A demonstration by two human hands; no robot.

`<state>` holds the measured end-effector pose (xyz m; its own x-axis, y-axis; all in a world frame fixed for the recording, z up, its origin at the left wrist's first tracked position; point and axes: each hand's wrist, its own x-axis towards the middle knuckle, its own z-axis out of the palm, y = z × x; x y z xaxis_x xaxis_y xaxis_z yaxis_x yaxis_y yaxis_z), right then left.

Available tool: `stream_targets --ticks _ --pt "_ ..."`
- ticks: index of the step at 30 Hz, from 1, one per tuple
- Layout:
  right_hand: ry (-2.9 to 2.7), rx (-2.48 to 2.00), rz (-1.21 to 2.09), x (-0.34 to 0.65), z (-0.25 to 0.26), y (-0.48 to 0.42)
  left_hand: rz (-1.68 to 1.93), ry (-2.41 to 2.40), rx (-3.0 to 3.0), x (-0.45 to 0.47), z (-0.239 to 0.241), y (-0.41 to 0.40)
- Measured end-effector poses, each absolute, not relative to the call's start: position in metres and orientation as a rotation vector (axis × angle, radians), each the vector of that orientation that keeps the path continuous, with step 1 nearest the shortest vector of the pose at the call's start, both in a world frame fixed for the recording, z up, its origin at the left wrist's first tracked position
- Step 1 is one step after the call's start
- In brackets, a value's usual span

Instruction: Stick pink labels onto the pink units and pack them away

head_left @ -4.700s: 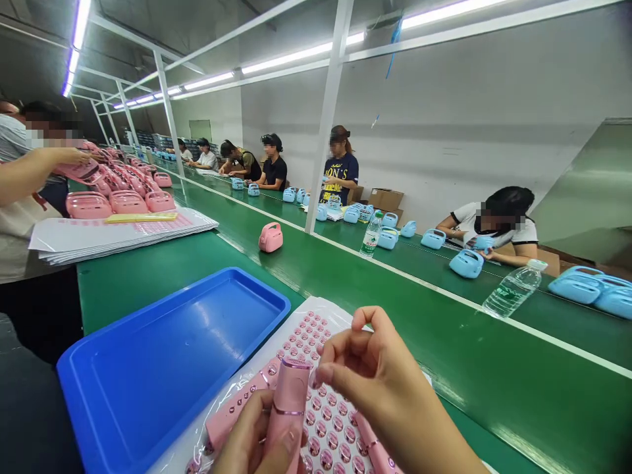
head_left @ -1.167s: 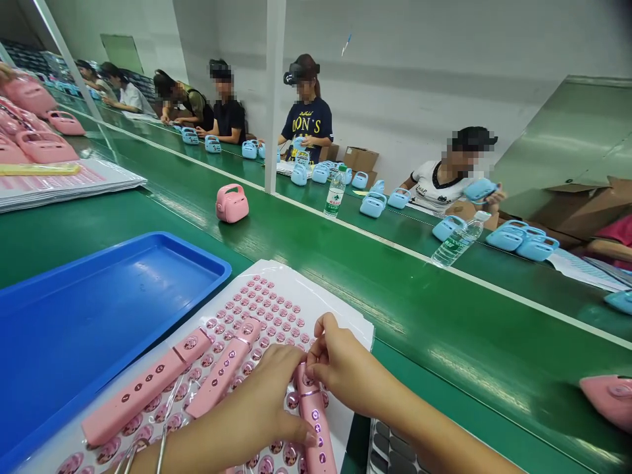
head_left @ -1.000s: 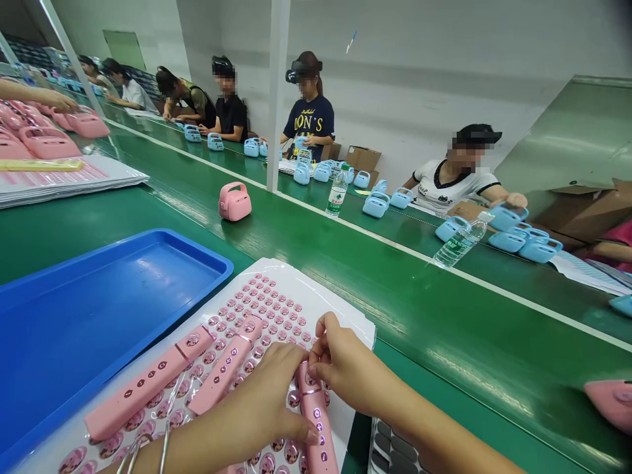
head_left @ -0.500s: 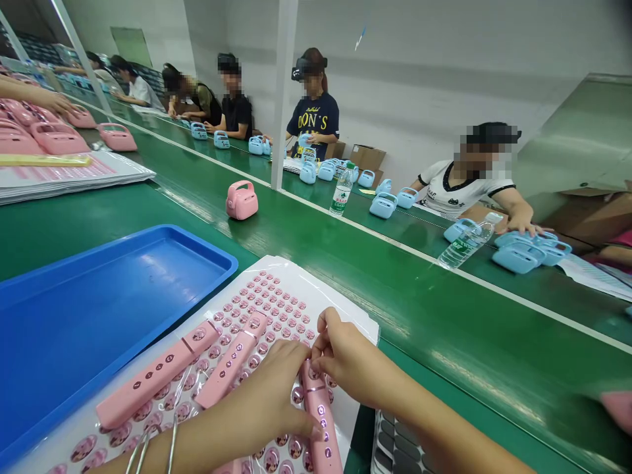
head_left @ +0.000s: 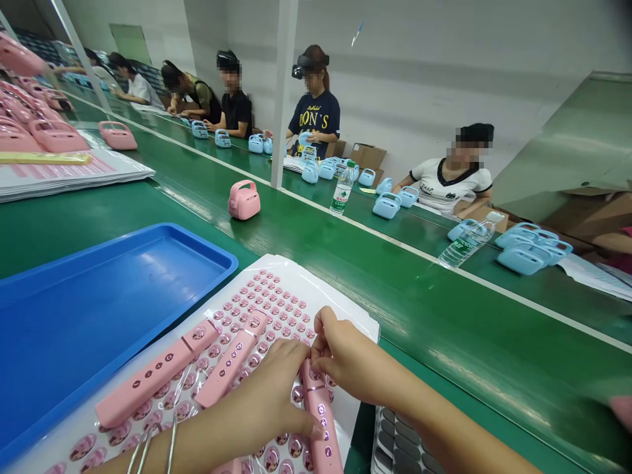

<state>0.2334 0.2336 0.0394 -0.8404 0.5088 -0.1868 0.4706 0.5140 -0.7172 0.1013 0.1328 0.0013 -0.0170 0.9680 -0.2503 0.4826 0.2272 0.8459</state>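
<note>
**Two hands pinch top of one pink bar**

Two of our hands meet at the top end of a pink bar (head_left: 320,421) lying on the sticker sheet (head_left: 276,303). Left hand (head_left: 269,395) lies over the bar from the left, thumb along its side by a lit button, fingers bunched at the top end. Right hand (head_left: 345,362) comes in from the right, fingertips pressed together on that same end; whatever sits between the tips is too small to make out. Bangles (head_left: 148,447) ring the left wrist.

Bar sits at the sheet's right edge, lower end running out of view at the bottom. Two more pink bars lie on the sheet to the left: mid bar (head_left: 232,359) and long bar (head_left: 158,372), both angled up-right, apart from the hands.

Blue tray (head_left: 99,296) sits just left of the sheet, on the green bench. Pink case (head_left: 243,200) stands on the belt (head_left: 419,309), well apart. Across the belt, other people sit w/ blue cases (head_left: 386,205) and a bottle (head_left: 467,238).
</note>
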Motion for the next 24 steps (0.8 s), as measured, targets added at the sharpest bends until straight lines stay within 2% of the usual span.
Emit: stream_targets --ticks 11,19,22,24 --pt "-2.715 -0.885 1.180 0.230 0.041 0.232 0.690 1.621 1.329 0.101 0.006 0.134" --pt "-2.509 -1.017 1.202 0.235 0.024 0.245 0.678 1.681 1.412 0.100 0.014 0.134" --pt "-2.400 -1.118 1.113 0.236 0.012 0.268 0.749 1.668 1.902 0.113 0.018 0.123" --pt "-2.353 -1.150 1.020 0.232 0.006 0.281 0.788 1.380 2.295 0.130 0.015 0.108"
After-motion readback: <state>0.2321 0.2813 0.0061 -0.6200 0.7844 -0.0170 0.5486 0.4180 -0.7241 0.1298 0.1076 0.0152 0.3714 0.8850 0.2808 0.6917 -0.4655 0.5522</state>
